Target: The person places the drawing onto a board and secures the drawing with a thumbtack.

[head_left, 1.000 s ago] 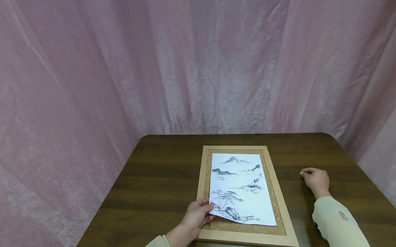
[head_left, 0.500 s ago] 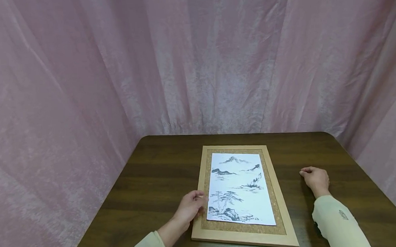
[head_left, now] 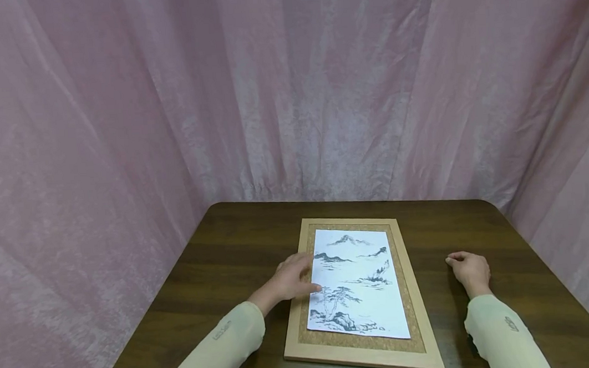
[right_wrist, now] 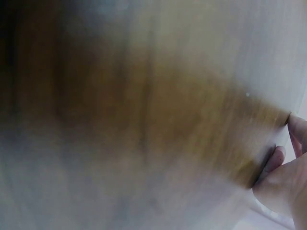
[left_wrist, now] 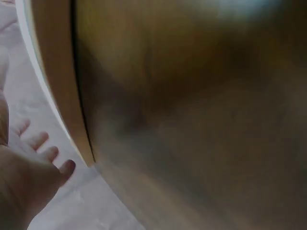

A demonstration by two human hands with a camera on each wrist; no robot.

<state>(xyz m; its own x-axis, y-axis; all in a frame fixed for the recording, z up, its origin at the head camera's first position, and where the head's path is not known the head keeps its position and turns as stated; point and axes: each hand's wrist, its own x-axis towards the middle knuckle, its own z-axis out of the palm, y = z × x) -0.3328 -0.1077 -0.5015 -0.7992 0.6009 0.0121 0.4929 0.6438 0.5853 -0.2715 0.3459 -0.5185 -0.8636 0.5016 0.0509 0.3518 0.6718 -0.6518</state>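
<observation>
A white sheet of paper printed with an ink landscape of mountains and pine trees lies flat on a cork board with a pale wooden frame. My left hand hovers over the board's left side, fingers and thumb spread, the thumb tip above the sheet's left edge. In the left wrist view, the spread fingers of that hand appear beside the frame's edge. To the right of the board, my right hand rests on the table with loosely curled fingers, and I see nothing in it.
The board lies on a dark brown wooden table with rounded corners. Pink velvet curtains hang behind the table and along both sides. Bare tabletop fills most of the right wrist view.
My left hand has let go of the paper's lower left corner, drawn back, then moved up along the left edge with its fingers spread. The raised corner now lies flat. The right hand stays put.
</observation>
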